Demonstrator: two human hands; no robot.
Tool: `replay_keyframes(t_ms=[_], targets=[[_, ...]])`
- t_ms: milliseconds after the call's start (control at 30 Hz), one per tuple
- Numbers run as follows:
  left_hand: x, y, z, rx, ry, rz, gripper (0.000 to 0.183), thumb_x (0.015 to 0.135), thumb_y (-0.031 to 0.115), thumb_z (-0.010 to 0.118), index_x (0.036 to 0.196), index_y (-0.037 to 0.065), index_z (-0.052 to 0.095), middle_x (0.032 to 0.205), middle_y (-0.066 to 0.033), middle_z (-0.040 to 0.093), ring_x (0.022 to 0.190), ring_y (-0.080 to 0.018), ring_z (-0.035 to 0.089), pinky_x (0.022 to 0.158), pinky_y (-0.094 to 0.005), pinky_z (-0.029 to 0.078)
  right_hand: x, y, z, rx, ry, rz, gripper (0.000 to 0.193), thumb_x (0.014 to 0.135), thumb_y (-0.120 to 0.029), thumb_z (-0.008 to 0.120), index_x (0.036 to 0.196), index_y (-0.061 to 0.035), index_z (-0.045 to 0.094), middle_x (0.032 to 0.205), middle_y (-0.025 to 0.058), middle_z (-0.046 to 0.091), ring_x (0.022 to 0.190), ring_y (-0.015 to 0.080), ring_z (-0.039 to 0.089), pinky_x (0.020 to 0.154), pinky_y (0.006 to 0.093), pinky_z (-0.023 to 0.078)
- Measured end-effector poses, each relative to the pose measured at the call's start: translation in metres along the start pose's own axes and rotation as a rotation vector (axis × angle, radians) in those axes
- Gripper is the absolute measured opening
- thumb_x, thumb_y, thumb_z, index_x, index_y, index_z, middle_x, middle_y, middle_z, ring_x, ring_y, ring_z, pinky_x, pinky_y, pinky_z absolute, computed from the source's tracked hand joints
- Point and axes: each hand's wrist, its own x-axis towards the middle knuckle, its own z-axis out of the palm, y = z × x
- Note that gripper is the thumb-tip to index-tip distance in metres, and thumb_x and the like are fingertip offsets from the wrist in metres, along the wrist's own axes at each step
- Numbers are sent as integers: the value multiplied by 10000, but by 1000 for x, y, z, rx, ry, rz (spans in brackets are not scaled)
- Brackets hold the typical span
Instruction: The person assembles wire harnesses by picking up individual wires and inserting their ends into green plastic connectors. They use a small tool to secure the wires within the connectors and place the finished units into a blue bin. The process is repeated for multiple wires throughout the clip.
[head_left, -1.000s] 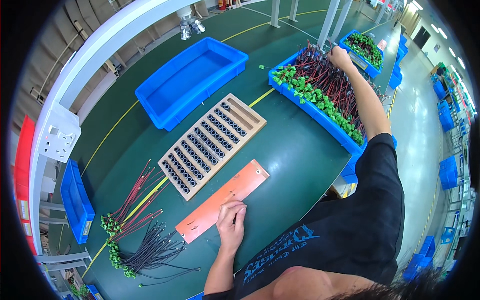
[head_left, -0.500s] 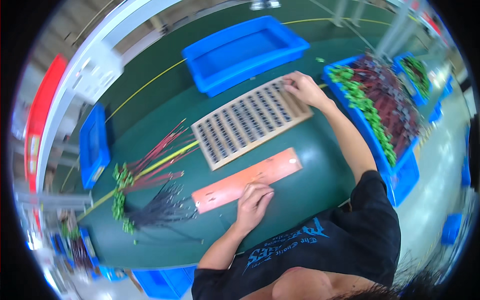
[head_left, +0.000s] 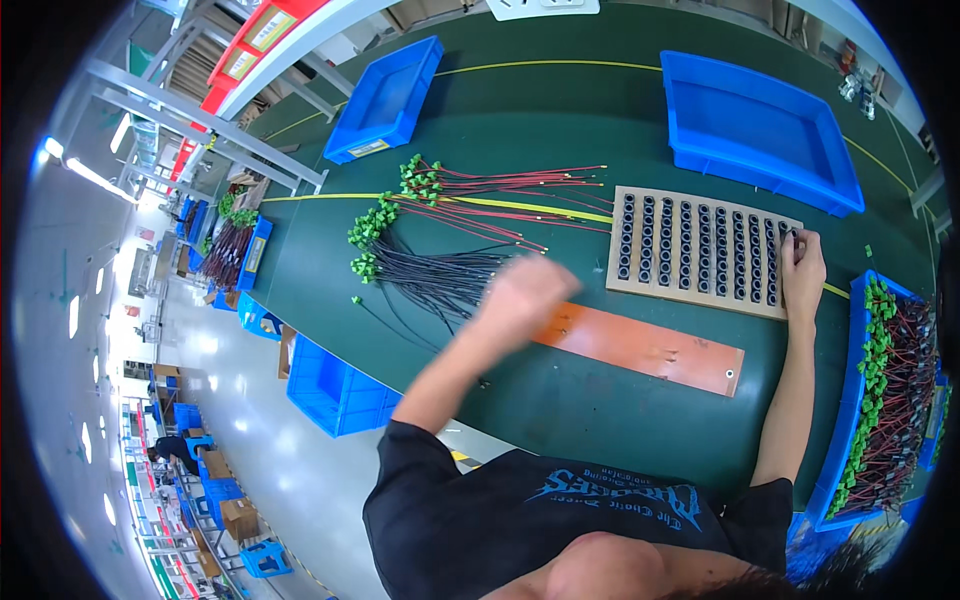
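Observation:
My right hand (head_left: 804, 272) rests at the right end of a light wooden tray (head_left: 700, 297) that holds rows of small black round parts (head_left: 722, 250). Its fingers are bent together at the last row; what they pinch, if anything, is hidden. Smeared by motion, my left hand (head_left: 532, 297) hovers over the left end of an orange strip (head_left: 645, 350), close to a bundle of black wires (head_left: 425, 275). Red wires (head_left: 520, 180) lie just beyond that bundle. Green connectors (head_left: 372, 228) cap the left ends of both wire groups.
Blue bins stand at the back right (head_left: 765, 125) and back left (head_left: 390, 95). A blue bin (head_left: 850, 420) full of green-ended wires is at the right edge. A larger blue crate (head_left: 335, 385) sits below the table's left edge. Yellow tape (head_left: 330, 196) crosses the green table.
The view has swung toward the left. My left hand has moved from the strip's middle to its left end, near the black wires. My right hand stays at the tray's right end.

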Motion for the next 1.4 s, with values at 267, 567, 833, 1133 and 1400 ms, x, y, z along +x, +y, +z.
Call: replay_keyframes(t_ms=[267, 567, 833, 1133, 1400], targets=[[-36, -146, -25, 410, -412, 61, 159, 809, 88, 653, 966, 74, 678, 892, -56, 654, 985, -262, 661, 846, -391, 553, 5, -2, 0, 6, -11, -61, 231, 1028, -238, 651, 1099, -18, 648, 930, 165, 710, 751, 310, 680, 711, 439, 544], [-31, -156, -106, -13, -142, -325, 136, 865, 5, 720, 993, 22, 760, 1022, -131, 724, 923, -349, 710, 830, -443, 585, 5, 12, 5, 4, 1, -84, 258, 1033, -276, 647, 1123, -34, 662, 942, 166, 731, 775, 313, 706, 724, 437, 552], [-121, -112, -149, 101, -541, -404, 113, 853, 28, 747, 961, 18, 778, 1027, -111, 742, 937, -315, 723, 822, -413, 596, 5, 17, 7, 19, -53, -20, 279, 1040, -304, 646, 1141, -45, 677, 827, 136, 708, 716, 247, 689, 685, 401, 536], [-181, -84, -135, 169, -634, -331, 130, 807, 48, 716, 924, 60, 770, 990, -72, 716, 903, -272, 716, 735, -397, 593, 6, 20, 8, 21, -63, -25, 289, 1049, -318, 640, 1139, -46, 676, 758, 125, 669, 667, 234, 651, 652, 386, 512], [-179, -90, -129, 91, -330, -549, 273, 890, -3, 655, 1161, 20, 673, 1014, -129, 718, 895, -255, 720, 800, -360, 586, 5, 17, 6, 18, -69, -12, 258, 1039, -273, 659, 1160, -45, 665, 742, 120, 659, 651, 221, 642, 638, 384, 507]])
